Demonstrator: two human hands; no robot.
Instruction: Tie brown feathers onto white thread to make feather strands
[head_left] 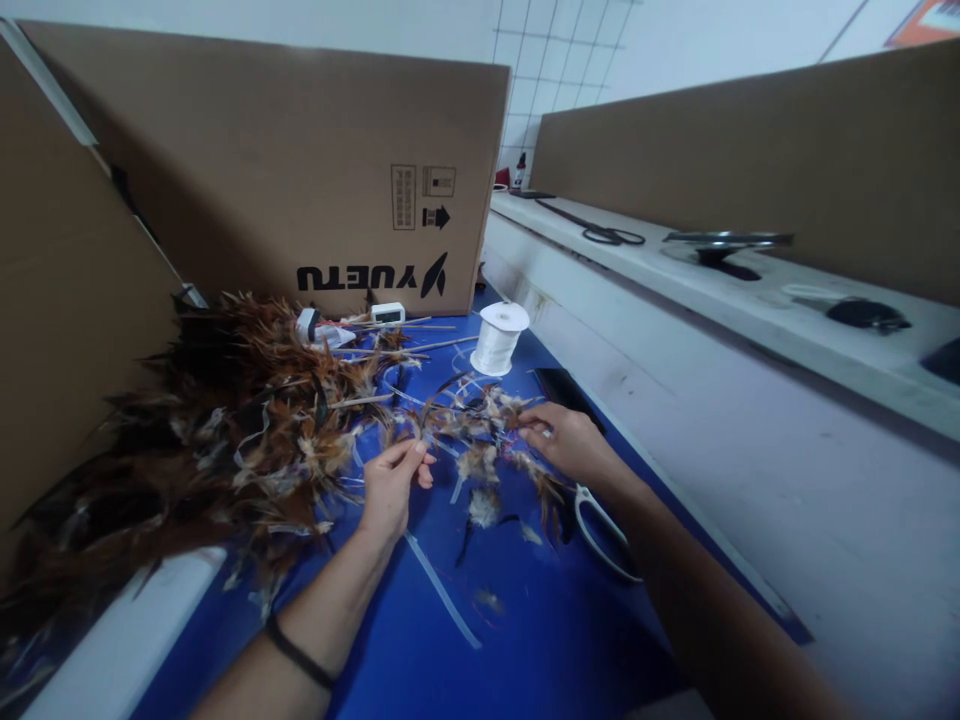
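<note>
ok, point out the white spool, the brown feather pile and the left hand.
White spool point(495, 348): head view, on the wound material.
Brown feather pile point(279, 442): head view, on its middle.
Left hand point(388, 488): head view, near the thumb base.

Over the blue counter's point(517, 640) middle, the left hand point(391, 485) pinches a dark feather point(426, 411); the right hand point(570, 440) touches a cluster of pale feathers point(504, 405); a brown feather heap point(277, 445) runs along the left edge; a white spool point(495, 347) stands toward the far right corner; a carton point(262, 170) rises behind.
</note>
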